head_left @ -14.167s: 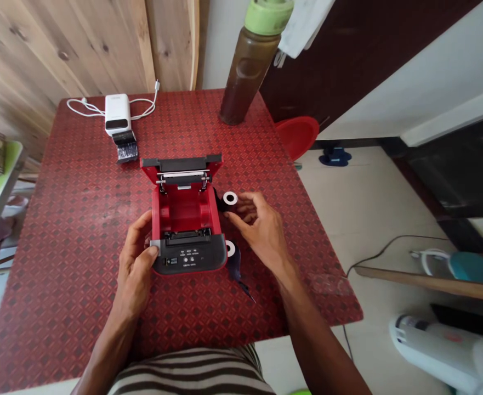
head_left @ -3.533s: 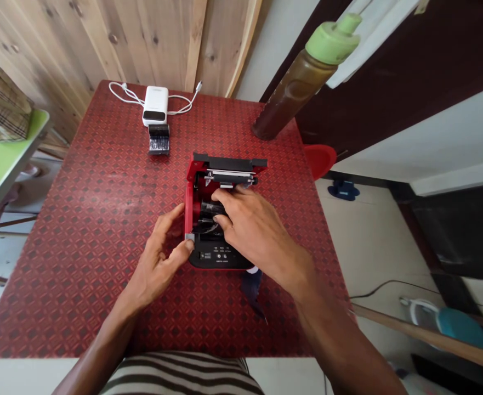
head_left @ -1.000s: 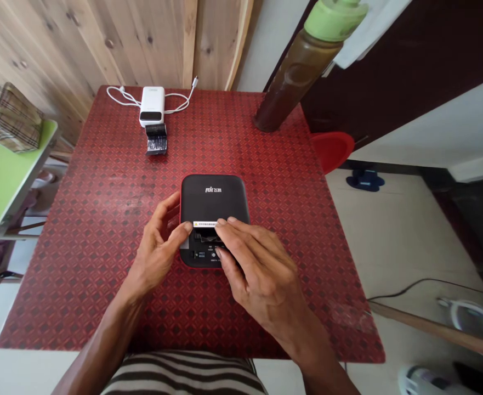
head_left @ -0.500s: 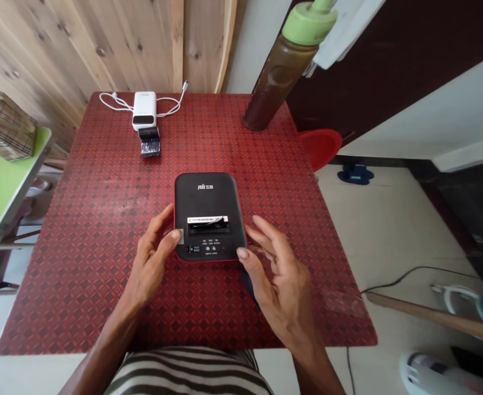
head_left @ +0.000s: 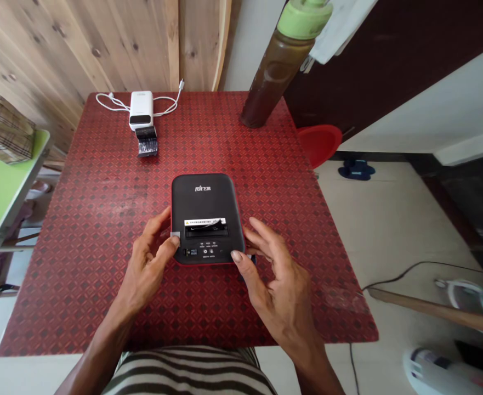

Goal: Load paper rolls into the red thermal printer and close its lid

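A black receipt printer point(head_left: 202, 206) with red sides is between my two hands, near the middle of the table. It has a paper slot with a white warning strip, small buttons and a lighter square at its left edge. My left hand point(head_left: 148, 263) grips the left side, thumb on top at that square and fingers along the edge. My right hand point(head_left: 276, 280) holds the lower right corner between the thumb on top and fingers by the side. Something small and dark shows beside that corner, mostly hidden by my right hand. Whether the printer touches the table I cannot tell.
The table point(head_left: 101, 263) has a red patterned cover. A white power bank point(head_left: 141, 108) with a white cable and a black strip lies at the back left. A tall brown bottle point(head_left: 276, 77) with a green lid stands at the back right. A red stool point(head_left: 321, 144) is beside the table.
The view has shifted slightly. The printer's near edge sits a little lower in view, and the dark thing by my right hand shows higher up. Both hands stay on the printer.
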Demonstrator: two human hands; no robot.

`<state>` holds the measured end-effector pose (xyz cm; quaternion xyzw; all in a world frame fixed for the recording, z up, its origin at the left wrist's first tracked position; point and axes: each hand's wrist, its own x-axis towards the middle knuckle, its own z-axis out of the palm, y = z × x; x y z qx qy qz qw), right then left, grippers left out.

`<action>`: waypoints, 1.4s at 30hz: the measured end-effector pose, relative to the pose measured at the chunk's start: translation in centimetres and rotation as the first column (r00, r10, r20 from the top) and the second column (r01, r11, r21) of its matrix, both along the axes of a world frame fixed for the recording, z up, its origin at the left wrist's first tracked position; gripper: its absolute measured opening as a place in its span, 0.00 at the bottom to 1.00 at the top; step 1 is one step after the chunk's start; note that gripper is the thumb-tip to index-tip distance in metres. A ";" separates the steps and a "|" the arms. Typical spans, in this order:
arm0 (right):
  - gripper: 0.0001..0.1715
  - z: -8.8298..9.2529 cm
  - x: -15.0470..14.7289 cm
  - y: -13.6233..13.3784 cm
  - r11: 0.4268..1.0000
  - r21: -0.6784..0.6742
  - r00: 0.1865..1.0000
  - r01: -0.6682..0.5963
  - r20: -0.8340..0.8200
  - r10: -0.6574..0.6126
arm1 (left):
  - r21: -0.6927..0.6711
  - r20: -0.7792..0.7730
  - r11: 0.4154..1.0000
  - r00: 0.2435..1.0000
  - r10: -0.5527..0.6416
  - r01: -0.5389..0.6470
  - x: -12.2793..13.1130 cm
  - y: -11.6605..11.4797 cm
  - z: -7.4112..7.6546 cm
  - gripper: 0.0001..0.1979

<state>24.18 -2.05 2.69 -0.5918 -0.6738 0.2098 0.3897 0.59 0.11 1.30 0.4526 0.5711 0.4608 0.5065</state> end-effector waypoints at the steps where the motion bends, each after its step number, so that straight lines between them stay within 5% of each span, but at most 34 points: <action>1: 0.29 0.0 0.0 0.0 1.000 -0.006 1.000 0.007 -0.002 -0.007 | 0.000 -0.001 1.000 1.000 -0.002 0.002 0.1 0.0 0.0 0.26; 14: 0.33 -0.7 -0.2 -0.6 0.996 -0.077 0.981 0.050 -0.181 -0.063 | -0.057 0.118 0.996 0.991 0.068 -0.062 1.2 -0.2 -0.7 0.27; 20: 0.12 1.6 0.8 1.6 0.991 0.128 0.999 -0.028 0.048 0.022 | -0.023 0.078 0.998 0.996 0.052 -0.050 0.8 -0.3 -1.5 0.30; 23: 0.14 2.9 0.0 4.2 0.945 0.262 0.963 -0.195 0.235 0.134 | 0.009 0.065 1.000 0.998 0.027 -0.028 0.5 -0.2 -1.7 0.29; 28: 0.13 3.1 -3.2 9.4 0.899 -0.001 0.757 -0.438 0.538 0.370 | 0.037 0.106 0.999 0.994 0.000 -0.004 0.3 -0.2 -1.8 0.30; 33: 0.15 3.7 -6.4 11.6 0.900 -0.245 0.546 -0.362 0.726 0.417 | 0.048 0.134 0.999 0.991 -0.023 0.017 0.4 -0.3 -1.6 0.29; 42: 0.23 4.7 -8.0 12.7 0.878 -0.385 0.456 -0.284 0.751 0.477 | 0.036 0.143 0.999 0.989 -0.029 0.024 0.4 -0.2 -1.5 0.29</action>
